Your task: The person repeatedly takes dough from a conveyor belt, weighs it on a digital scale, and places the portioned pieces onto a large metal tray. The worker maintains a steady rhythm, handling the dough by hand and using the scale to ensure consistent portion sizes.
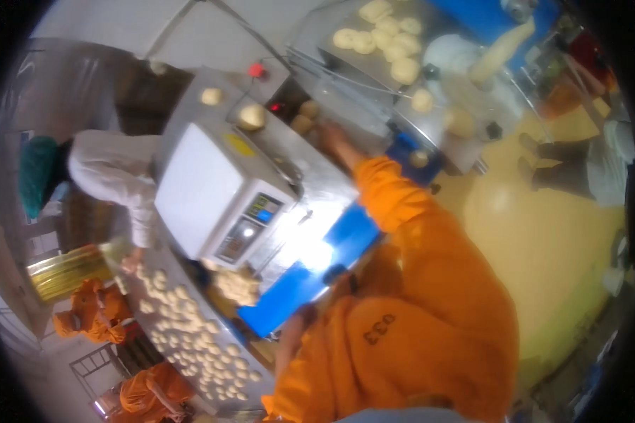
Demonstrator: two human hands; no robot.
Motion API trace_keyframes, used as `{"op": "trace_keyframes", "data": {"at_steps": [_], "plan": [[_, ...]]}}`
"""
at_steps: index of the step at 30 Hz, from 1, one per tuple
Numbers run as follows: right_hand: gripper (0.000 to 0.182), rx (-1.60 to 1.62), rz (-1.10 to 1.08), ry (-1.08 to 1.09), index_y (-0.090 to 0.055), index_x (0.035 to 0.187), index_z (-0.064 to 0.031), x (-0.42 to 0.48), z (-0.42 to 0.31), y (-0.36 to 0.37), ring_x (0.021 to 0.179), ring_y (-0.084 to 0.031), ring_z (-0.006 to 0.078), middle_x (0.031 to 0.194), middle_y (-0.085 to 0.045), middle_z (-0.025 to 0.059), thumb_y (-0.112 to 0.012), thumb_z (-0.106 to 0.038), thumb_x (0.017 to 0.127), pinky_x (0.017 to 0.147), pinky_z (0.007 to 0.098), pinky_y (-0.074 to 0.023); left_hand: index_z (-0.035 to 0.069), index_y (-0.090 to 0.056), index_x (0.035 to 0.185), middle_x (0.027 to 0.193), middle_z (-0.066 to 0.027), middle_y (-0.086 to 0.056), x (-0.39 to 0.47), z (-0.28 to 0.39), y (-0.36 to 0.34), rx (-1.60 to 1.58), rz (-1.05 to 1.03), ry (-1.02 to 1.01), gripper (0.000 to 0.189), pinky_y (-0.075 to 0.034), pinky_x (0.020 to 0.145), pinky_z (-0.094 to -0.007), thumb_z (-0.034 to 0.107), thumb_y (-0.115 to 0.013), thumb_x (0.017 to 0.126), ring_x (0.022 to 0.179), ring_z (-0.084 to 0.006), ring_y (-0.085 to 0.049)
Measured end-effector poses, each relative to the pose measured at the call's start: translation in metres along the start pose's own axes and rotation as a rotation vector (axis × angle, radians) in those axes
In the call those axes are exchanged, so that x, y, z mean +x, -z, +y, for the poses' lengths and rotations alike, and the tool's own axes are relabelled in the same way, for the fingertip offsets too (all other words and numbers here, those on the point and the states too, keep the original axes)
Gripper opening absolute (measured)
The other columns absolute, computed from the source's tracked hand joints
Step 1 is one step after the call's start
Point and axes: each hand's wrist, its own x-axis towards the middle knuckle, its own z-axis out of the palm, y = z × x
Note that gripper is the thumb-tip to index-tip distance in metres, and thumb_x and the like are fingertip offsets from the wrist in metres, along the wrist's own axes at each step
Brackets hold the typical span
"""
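My right hand, at the end of an orange sleeve, reaches over the far part of the steel table. It is blurred and close to brownish dough lumps; whether it grips one is unclear. My left hand is low at the near side, by the end of a blue strip along the table edge; its fingers are mostly hidden. Between them stands a white boxy machine with a lit control panel. A larger pale dough ball lies behind the machine. Dough pieces are heaped beside its lower end.
Many small dough balls cover another steel table, where a person in white reaches in. Two people in orange are beyond it. Large dough lumps and a dough rope lie at other equipment. Yellow floor extends right.
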Motion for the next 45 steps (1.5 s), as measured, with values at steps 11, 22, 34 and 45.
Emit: {"op": "trace_keyframes", "data": {"at_steps": [11,22,34,45], "plan": [[0.043,0.659,-0.181,-0.212,-0.059,0.114,-0.0052,0.004,0.044,0.074,0.099,-0.061,0.0229,0.109,-0.063,0.0145,-0.067,-0.018,0.074,0.082,0.035,-0.0487,0.007,-0.057,0.119,0.105,-0.0083,-0.064,-0.002,-0.1,-0.018,-0.216,0.2,0.052,0.041,-0.052,0.075,-0.0322,0.017,-0.069,0.081,0.091,-0.0193,-0.063],[0.044,0.242,0.426,0.972,-0.056,0.121,-0.0182,-0.092,-0.304,0.257,0.118,-0.048,0.0246,0.128,-0.05,0.0097,-0.066,-0.021,0.078,0.092,0.0466,-0.0422,0.008,-0.058,0.118,0.115,-0.0165,-0.061,0.07,0.002,-0.019,0.173,0.136,-0.32,0.036,-0.045,0.094,-0.0376,0.008,-0.057,0.082,0.107,-0.0322,-0.057],[0.033,0.183,0.256,0.288,-0.055,0.109,-0.0046,-0.27,-0.019,0.128,0.103,-0.05,0.0344,0.105,-0.055,0.0155,-0.059,-0.006,0.076,0.087,0.0414,-0.0436,0.008,-0.053,0.116,0.119,-0.0175,-0.051,0.208,0.05,-0.083,0.536,0.731,-0.83,0.043,-0.043,0.092,-0.0412,0.006,-0.061,0.074,0.11,-0.0349,-0.049],[0.05,1.786,-0.093,-0.454,-0.046,0.129,-0.0075,-0.3,0.05,0.13,0.106,-0.056,0.0194,0.121,-0.055,0.0104,-0.064,-0.026,0.087,0.09,0.0301,-0.0464,0.007,-0.049,0.123,0.108,-0.013,-0.059,0.246,0.053,-0.054,-0.573,0.293,-0.379,0.043,-0.048,0.083,-0.0339,0.02,-0.061,0.084,0.094,-0.0202,-0.059]]}}
